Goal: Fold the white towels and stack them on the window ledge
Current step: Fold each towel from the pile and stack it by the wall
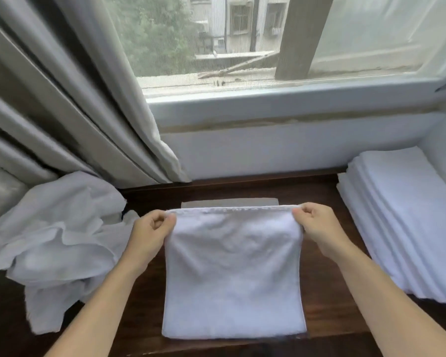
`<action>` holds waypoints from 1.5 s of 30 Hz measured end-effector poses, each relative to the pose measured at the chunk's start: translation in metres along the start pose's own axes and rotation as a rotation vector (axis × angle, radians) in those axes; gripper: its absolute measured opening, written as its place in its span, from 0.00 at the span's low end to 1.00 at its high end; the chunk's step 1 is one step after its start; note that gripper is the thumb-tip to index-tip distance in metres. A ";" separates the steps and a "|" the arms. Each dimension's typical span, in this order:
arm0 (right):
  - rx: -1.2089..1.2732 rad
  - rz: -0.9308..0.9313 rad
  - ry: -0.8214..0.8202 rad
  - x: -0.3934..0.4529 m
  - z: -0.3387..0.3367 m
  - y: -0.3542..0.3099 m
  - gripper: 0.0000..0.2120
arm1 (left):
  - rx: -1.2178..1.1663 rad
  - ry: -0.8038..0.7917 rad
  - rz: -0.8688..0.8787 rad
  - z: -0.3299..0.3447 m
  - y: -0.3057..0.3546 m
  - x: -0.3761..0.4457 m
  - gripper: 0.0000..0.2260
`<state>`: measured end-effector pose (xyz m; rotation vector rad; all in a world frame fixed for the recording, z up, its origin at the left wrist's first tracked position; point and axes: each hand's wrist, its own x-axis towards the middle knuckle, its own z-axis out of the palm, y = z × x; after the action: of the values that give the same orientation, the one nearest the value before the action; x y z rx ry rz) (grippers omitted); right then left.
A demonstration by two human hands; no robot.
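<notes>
A white towel (pixel 233 274) lies in the middle of the dark wooden window ledge (pixel 325 292), its far edge lifted. My left hand (pixel 151 228) pinches the far left corner. My right hand (pixel 319 225) pinches the far right corner. The near edge rests on the ledge close to its front. A stack of several folded white towels (pixel 402 228) sits at the right end of the ledge. A loose heap of unfolded white towels (pixel 57 240) lies at the left.
A grey curtain (pixel 70 99) hangs at the left and reaches down behind the heap. The white window frame (pixel 281 104) and the wall below it bound the ledge at the back. A grey strip (pixel 229 203) shows just beyond the held towel.
</notes>
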<state>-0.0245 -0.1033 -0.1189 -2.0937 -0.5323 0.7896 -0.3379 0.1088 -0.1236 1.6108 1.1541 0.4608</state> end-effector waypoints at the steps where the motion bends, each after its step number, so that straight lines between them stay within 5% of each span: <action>1: -0.007 0.034 -0.004 0.020 0.007 0.004 0.10 | 0.019 0.005 -0.016 0.008 -0.007 0.017 0.07; 11: -0.180 0.071 0.067 0.114 0.061 0.044 0.07 | 0.246 0.185 -0.189 0.064 -0.052 0.109 0.11; 18: -0.150 0.104 0.008 0.128 0.076 0.031 0.09 | 0.154 0.214 -0.374 0.080 -0.038 0.131 0.13; 25: -0.250 -0.031 -0.036 0.122 0.086 0.019 0.01 | 0.074 0.305 -0.310 0.084 -0.039 0.118 0.08; 32: -0.140 -0.003 -0.060 0.121 0.088 0.019 0.09 | -0.018 0.349 -0.243 0.081 -0.044 0.117 0.06; 40: -0.549 -0.210 -0.119 0.122 0.100 0.022 0.08 | -0.045 0.317 -0.199 0.077 -0.045 0.119 0.05; 45: -0.296 -0.192 -0.114 0.124 0.080 0.018 0.08 | -0.121 0.354 -0.162 0.068 -0.042 0.108 0.08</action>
<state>0.0106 0.0055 -0.2146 -2.2296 -0.9467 0.7576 -0.2553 0.1647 -0.2134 1.3519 1.4784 0.7151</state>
